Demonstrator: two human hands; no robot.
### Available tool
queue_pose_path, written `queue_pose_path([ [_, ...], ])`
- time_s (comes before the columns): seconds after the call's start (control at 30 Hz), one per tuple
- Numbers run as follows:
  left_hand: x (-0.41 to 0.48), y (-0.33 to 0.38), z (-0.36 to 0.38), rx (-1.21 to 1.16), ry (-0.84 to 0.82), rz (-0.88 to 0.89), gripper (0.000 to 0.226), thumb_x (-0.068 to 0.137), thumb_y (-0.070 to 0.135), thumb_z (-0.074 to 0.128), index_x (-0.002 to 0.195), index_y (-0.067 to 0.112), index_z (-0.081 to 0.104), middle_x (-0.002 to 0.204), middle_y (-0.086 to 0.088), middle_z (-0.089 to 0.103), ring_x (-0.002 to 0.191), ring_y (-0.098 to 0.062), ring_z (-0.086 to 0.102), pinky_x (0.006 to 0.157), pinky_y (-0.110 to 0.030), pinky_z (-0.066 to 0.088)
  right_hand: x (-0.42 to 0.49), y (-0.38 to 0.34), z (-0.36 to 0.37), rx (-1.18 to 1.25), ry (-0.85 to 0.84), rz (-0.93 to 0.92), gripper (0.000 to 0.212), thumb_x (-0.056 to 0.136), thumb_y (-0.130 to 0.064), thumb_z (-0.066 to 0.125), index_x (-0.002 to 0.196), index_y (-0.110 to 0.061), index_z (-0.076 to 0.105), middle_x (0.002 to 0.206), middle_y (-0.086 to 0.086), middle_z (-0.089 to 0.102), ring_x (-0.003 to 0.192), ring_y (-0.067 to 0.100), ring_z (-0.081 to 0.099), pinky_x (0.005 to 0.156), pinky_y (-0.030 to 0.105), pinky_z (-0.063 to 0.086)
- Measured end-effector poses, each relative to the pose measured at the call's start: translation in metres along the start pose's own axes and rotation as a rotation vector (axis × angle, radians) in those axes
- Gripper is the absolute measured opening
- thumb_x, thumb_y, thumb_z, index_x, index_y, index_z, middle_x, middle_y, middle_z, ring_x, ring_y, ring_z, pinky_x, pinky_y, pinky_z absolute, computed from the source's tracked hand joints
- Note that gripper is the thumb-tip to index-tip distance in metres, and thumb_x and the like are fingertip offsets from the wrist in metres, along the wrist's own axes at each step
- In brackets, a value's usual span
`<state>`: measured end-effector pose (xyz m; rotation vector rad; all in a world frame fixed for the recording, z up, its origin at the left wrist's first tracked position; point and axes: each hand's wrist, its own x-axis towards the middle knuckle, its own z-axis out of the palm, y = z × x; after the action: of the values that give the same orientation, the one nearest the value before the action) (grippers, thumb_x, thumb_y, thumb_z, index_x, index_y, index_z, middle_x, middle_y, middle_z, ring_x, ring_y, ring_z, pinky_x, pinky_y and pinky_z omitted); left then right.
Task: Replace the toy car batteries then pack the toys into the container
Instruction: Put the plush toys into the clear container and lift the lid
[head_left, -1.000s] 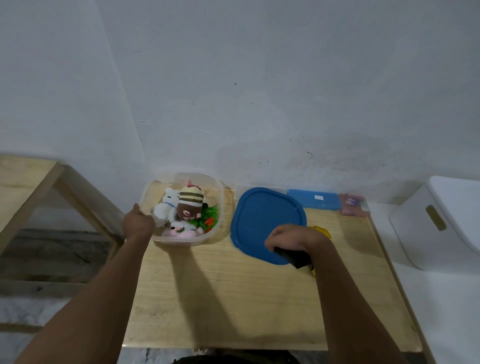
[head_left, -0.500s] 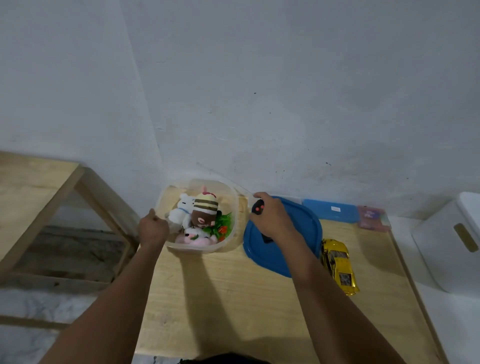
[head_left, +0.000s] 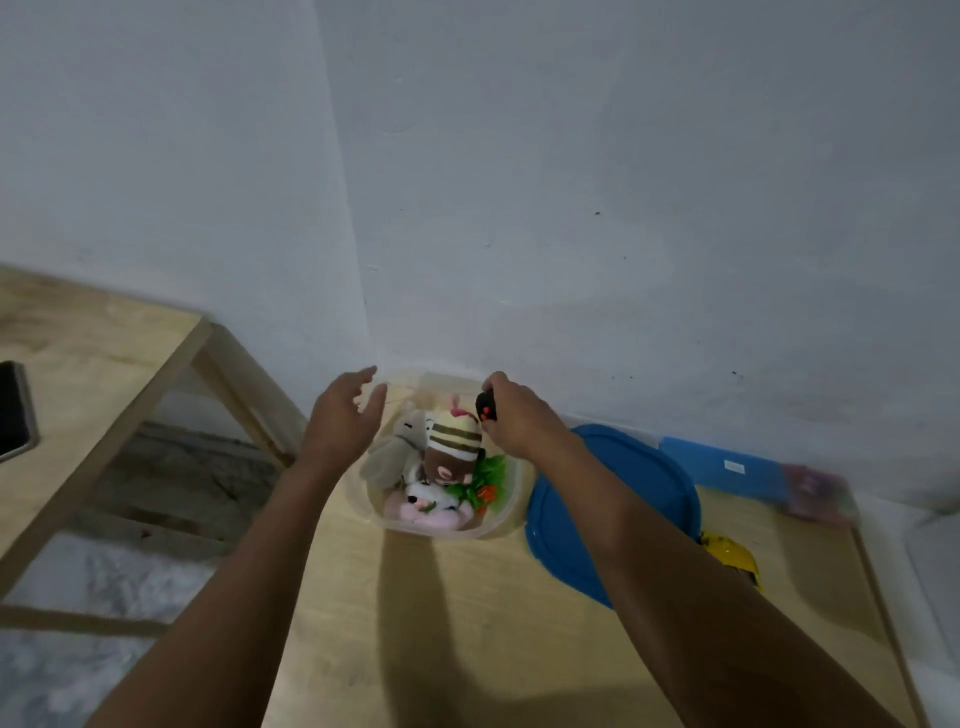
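Note:
A clear plastic container (head_left: 501, 519) stands at the back of the wooden table (head_left: 467, 623), holding several plush toys: a striped brown one (head_left: 453, 448), a grey one (head_left: 392, 457) and a pink one (head_left: 431, 512). My right hand (head_left: 519, 418) hovers over the container's back right part, shut on a black remote control (head_left: 487, 406) with red buttons. My left hand (head_left: 345, 410) is open above the container's left rim, fingers spread. The yellow toy car (head_left: 732, 556) lies on the table to the right, mostly hidden by my right forearm.
The blue lid (head_left: 623, 483) lies right of the container. A flat blue box (head_left: 722, 462) and a pinkish pack (head_left: 815, 491) sit against the wall behind it. A second wooden table (head_left: 93, 374) with a dark device (head_left: 15, 410) stands at the left.
My right hand has carried the remote from over the blue lid to above the container. My left hand has let go of the container's left rim and risen, opening.

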<state>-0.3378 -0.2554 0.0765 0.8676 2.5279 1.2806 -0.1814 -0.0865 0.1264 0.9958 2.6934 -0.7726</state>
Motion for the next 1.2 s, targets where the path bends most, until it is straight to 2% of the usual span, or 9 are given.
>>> queue_pose_path([
  [0.1,0.008,-0.020,0.011,0.395,-0.166,0.116,0.033,0.094,0.022,0.060,0.123,0.009,0.067,0.112,-0.012,0.070,0.104,-0.034,0.059,0.085,-0.040,0.049,0.015,-0.005,0.004,-0.020,-0.006,-0.019,0.044,0.092,-0.019,0.059,0.134,-0.020,0.046,0.126,0.010,0.056,0.109,0.027,0.056,0.090,0.043,0.050],
  [0.3,0.004,-0.025,0.021,0.733,-0.154,0.184,0.016,0.086,0.009,0.064,0.080,0.009,0.079,0.073,-0.010,0.067,0.073,-0.031,0.057,0.063,-0.037,0.045,0.037,-0.009,0.020,-0.063,-0.061,0.009,0.053,0.096,-0.008,0.046,0.147,-0.012,0.030,0.142,0.014,0.036,0.126,0.028,0.042,0.102,0.039,0.041],
  [0.4,-0.002,-0.023,0.032,0.774,-0.108,0.158,0.008,0.079,0.009,0.072,0.074,0.009,0.079,0.075,-0.011,0.064,0.078,-0.033,0.056,0.068,-0.039,0.045,0.043,-0.008,0.028,0.162,-0.029,0.109,0.056,0.097,-0.009,0.050,0.149,-0.013,0.029,0.146,0.012,0.027,0.128,0.027,0.042,0.106,0.035,0.038],
  [0.5,-0.009,-0.025,0.041,0.807,-0.107,0.144,0.009,0.077,0.012,0.072,0.073,0.014,0.079,0.094,-0.011,0.063,0.093,-0.035,0.051,0.076,-0.043,0.040,0.045,-0.003,0.039,0.390,0.186,0.180,0.042,0.091,-0.011,0.063,0.130,-0.015,0.051,0.131,0.009,0.046,0.113,0.024,0.054,0.092,0.030,0.045],
  [0.7,-0.010,-0.020,0.041,0.888,-0.227,0.137,0.026,0.087,0.016,0.055,0.103,0.018,0.075,0.140,-0.011,0.048,0.131,-0.038,0.035,0.096,-0.050,0.034,0.038,0.003,0.056,0.230,0.328,0.135,0.016,0.093,-0.022,0.061,0.100,-0.011,0.071,0.107,0.004,0.058,0.092,0.019,0.059,0.080,0.037,0.053],
  [0.87,-0.006,-0.014,0.037,0.995,-0.446,0.107,0.051,0.094,0.023,0.039,0.145,0.014,0.038,0.160,-0.009,0.014,0.145,-0.040,0.010,0.107,-0.050,0.026,0.025,0.000,0.047,0.292,0.137,0.082,0.039,0.101,-0.038,0.038,0.108,-0.015,0.067,0.104,0.003,0.068,0.096,0.021,0.062,0.083,0.037,0.051],
  [1.0,0.001,-0.016,0.031,0.645,-0.368,0.096,0.051,0.094,0.016,0.044,0.146,0.016,0.042,0.155,-0.014,0.031,0.142,-0.041,0.024,0.106,-0.054,0.037,0.006,-0.008,0.055,0.425,0.159,0.048,0.057,0.088,-0.075,0.036,0.119,-0.032,0.059,0.109,-0.010,0.063,0.098,0.011,0.060,0.082,0.036,0.053],
  [1.1,-0.004,-0.021,0.026,0.262,-0.137,0.131,0.045,0.091,0.004,0.044,0.134,0.007,0.056,0.143,-0.022,0.047,0.123,-0.043,0.050,0.096,-0.053,0.048,0.004,-0.011,0.061,0.389,0.266,0.088,0.034,0.099,-0.049,0.041,0.109,-0.026,0.063,0.104,-0.003,0.066,0.092,0.015,0.061,0.075,0.034,0.052],
  [1.2,-0.015,-0.014,0.019,0.128,-0.018,0.003,0.045,0.096,0.002,0.046,0.141,0.007,0.048,0.151,-0.018,0.036,0.126,-0.035,0.050,0.096,-0.042,0.046,0.005,-0.010,0.057,0.347,0.357,0.189,0.025,0.102,-0.024,0.038,0.114,-0.024,0.060,0.119,0.003,0.054,0.096,0.019,0.056,0.079,0.034,0.050],
])
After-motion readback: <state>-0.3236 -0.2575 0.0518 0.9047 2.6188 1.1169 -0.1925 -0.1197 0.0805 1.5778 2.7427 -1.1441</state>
